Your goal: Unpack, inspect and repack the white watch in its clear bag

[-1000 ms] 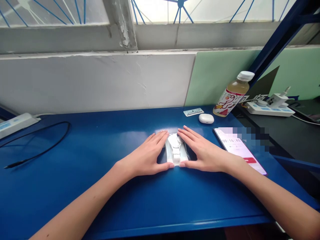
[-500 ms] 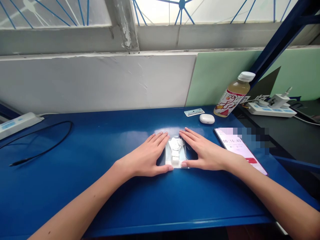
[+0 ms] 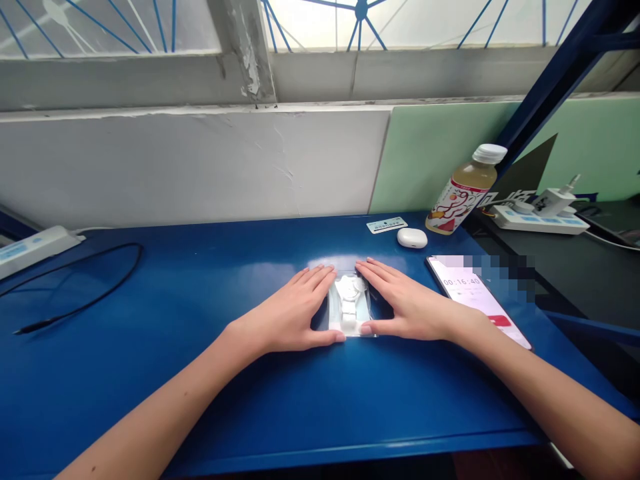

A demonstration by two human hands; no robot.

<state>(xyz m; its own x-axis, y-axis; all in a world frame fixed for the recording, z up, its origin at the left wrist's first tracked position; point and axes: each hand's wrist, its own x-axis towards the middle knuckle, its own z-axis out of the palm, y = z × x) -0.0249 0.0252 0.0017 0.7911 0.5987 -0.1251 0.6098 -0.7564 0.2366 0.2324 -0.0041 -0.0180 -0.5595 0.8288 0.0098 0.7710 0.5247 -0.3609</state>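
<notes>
A clear plastic packet (image 3: pixel 349 307) lies flat on the blue desk (image 3: pixel 240 400), with a white item inside that has a round head and a strap, like a watch. My left hand (image 3: pixel 297 310) rests along the packet's left side, fingers stretched and thumb tip at its lower edge. On the right side, my right hand (image 3: pixel 405 300) mirrors it, fingers straight and its thumb on or against the packet's lower right corner. Both hands are open and grip nothing; they cover parts of the packet's side edges.
Right of my right hand lies a phone (image 3: pixel 473 287) showing a timer. Behind are a white earbud case (image 3: pixel 412 238), a small card (image 3: pixel 387 225) and a leaning drink bottle (image 3: pixel 463 193). A black cable (image 3: pixel 100 303) and power strip (image 3: pixel 37 250) are left; another power strip (image 3: pixel 540 220) is right.
The whole view has shifted very slightly. Both hands stay in the same pose beside the packet.
</notes>
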